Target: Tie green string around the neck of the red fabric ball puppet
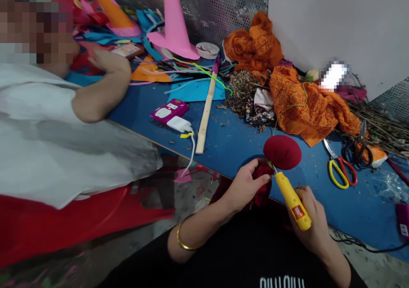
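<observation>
My left hand (247, 185) is closed around a dark red felt flower piece (263, 185) at the front edge of the blue table (230, 139). A round red felt petal (282, 151) stands up from it. My right hand (311, 220) grips a yellow glue gun (292, 200), whose tip touches the base of the red petal beside my left fingers.
Another person in a white top (57, 134) sits at the left, a hand (105, 60) on the table. Orange cloth (306, 102), dried twigs (380, 126), yellow-red scissors (340, 166), black shears (359, 147), a wooden stick (206, 109), a white charger (179, 124), and pink (175, 19) and orange cones (110, 9) lie about.
</observation>
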Action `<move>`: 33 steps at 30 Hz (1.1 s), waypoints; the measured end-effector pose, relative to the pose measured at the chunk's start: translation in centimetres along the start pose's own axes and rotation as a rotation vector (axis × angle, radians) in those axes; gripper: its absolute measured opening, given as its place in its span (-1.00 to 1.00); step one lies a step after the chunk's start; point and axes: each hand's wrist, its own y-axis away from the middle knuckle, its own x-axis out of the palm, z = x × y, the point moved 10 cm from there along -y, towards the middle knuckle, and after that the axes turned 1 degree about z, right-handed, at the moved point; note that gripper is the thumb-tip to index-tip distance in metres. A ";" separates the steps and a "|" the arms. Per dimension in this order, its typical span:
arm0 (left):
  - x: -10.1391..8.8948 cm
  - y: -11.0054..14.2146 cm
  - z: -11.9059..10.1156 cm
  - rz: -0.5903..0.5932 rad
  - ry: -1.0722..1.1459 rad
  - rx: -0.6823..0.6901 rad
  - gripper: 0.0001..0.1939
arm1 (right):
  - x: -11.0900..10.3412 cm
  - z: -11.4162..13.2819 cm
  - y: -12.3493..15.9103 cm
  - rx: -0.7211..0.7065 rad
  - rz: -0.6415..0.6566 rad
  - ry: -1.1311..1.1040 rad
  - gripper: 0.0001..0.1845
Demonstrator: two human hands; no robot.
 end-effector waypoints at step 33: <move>0.4 0.1 -0.4 0.006 -0.018 0.001 -0.60 | -0.4 0.0 0.1 0.028 -0.012 0.017 -0.87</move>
